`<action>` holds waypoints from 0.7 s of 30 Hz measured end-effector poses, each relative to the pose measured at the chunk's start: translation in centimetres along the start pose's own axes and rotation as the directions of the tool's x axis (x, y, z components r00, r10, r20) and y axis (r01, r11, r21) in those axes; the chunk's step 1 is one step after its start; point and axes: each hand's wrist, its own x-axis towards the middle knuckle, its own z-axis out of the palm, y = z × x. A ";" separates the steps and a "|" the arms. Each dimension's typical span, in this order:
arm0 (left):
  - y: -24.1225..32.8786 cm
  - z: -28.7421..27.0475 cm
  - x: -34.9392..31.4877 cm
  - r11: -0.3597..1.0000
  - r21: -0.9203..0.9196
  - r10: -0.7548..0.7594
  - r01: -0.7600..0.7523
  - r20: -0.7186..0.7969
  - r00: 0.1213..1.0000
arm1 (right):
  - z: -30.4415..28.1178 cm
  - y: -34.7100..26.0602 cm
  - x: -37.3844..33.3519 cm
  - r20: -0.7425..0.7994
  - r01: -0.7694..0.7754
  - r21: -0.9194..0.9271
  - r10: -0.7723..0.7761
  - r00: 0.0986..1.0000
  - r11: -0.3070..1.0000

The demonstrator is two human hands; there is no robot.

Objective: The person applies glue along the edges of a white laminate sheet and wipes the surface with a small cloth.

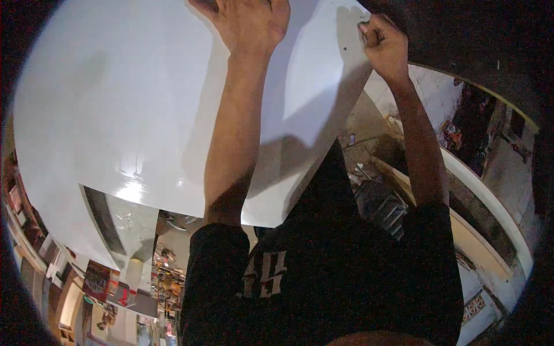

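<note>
A large glossy white panel (133,98) fills the left and middle of the view. My left hand (248,23) rests palm down on it at the top edge, spread out, its fingertips cut off by the frame. My right hand (385,49) is closed at the panel's right edge, fingers curled in. Whatever it may grip is hidden or too small to name. Small dark specks or holes (345,49) mark the white surface just left of it.
Below the panel's right edge, the floor (360,112) holds scattered scraps and a dark slatted thing (389,213). A curved-looking white board (490,196) stands at the right. Cluttered tools and odds and ends (167,279) lie beyond the panel's lower left edge.
</note>
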 end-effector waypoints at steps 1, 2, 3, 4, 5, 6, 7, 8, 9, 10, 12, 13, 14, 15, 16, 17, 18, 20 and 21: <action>0.0 -0.1 -0.1 1.000 0.003 -0.005 0.005 0.004 1.000 | 0.3 0.1 -0.5 -0.011 0.025 0.000 -0.025 1.000 1.000; 0.0 -0.1 0.1 1.000 -0.001 -0.007 0.007 0.004 1.000 | 0.3 0.2 -1.3 -0.026 0.051 -0.006 -0.051 0.998 0.999; 0.0 -0.1 0.3 1.000 0.015 -0.006 0.005 0.004 1.000 | 0.2 0.3 -1.7 -0.041 0.076 -0.013 -0.076 0.996 0.997; 0.0 -0.1 0.3 0.999 0.034 -0.007 0.007 0.007 1.000 | 0.0 -0.1 -1.6 -0.037 0.067 -0.020 -0.067 0.997 0.998; -0.1 0.0 0.3 0.999 0.053 -0.009 0.009 0.010 1.000 | 0.0 -0.6 -1.3 -0.034 0.057 -0.027 -0.058 0.998 0.998; -0.1 0.0 0.4 0.999 0.048 -0.008 0.008 0.002 1.000 | -0.1 -0.9 -1.0 -0.030 0.048 -0.033 -0.049 0.998 0.998; 0.0 0.0 0.3 0.999 0.041 -0.004 0.004 -0.002 1.000 | -0.2 -0.4 -0.4 -0.014 0.055 -0.055 -0.055 0.998 0.997; 0.1 0.0 0.2 0.999 0.034 0.000 0.001 -0.005 1.000 | -0.2 -0.1 -0.1 -0.028 0.064 -0.051 -0.065 0.997 0.997; 0.3 0.1 0.1 1.000 0.029 0.000 0.000 0.000 1.000 | -0.1 0.2 0.1 -0.042 0.073 -0.048 -0.075 0.996 0.996; 0.2 0.0 0.3 1.000 0.028 0.000 0.000 0.001 1.000 | -0.1 0.2 0.5 -0.056 0.087 -0.043 -0.089 0.994 0.995; 0.2 0.0 0.4 1.000 0.029 -0.003 0.003 0.003 1.000 | 0.1 -0.6 -1.5 -0.040 0.013 -0.009 -0.013 0.999 1.000; 0.2 -0.1 0.3 0.999 0.033 -0.007 0.007 0.004 1.000 | 0.1 -0.9 -2.3 -0.030 -0.024 0.007 0.024 0.999 1.000; 0.3 -0.1 0.2 0.999 0.037 -0.010 0.010 0.005 1.000 | 0.0 -0.7 -1.9 -0.037 0.012 -0.022 -0.013 0.999 1.000; 0.3 -0.2 0.3 0.999 0.041 -0.011 0.011 0.005 1.000 | 0.0 -0.3 -1.1 -0.044 0.047 -0.051 -0.049 0.998 0.998; 0.2 -0.1 0.2 0.999 0.044 -0.010 0.010 0.008 1.000 | -0.1 -0.1 -0.6 -0.049 0.078 -0.081 -0.082 0.995 0.994; 0.2 -0.1 0.2 0.999 0.048 -0.009 0.009 0.012 1.000 | -0.3 0.0 0.0 -0.026 0.034 -0.073 -0.036 0.999 0.997; 0.2 -0.1 0.1 0.999 0.034 -0.001 0.001 0.007 1.000 | -0.1 -0.1 -0.2 -0.042 0.040 -0.047 -0.042 0.998 0.998; 0.2 0.0 0.3 1.000 0.002 0.011 -0.011 -0.012 1.000 | 0.2 -0.7 0.0 -0.074 0.060 0.000 -0.060 0.995 0.998; 0.3 0.0 0.4 1.000 0.013 0.009 -0.009 -0.005 1.000 | 0.7 -0.9 -1.2 -0.103 0.091 -0.035 -0.094 0.990 0.995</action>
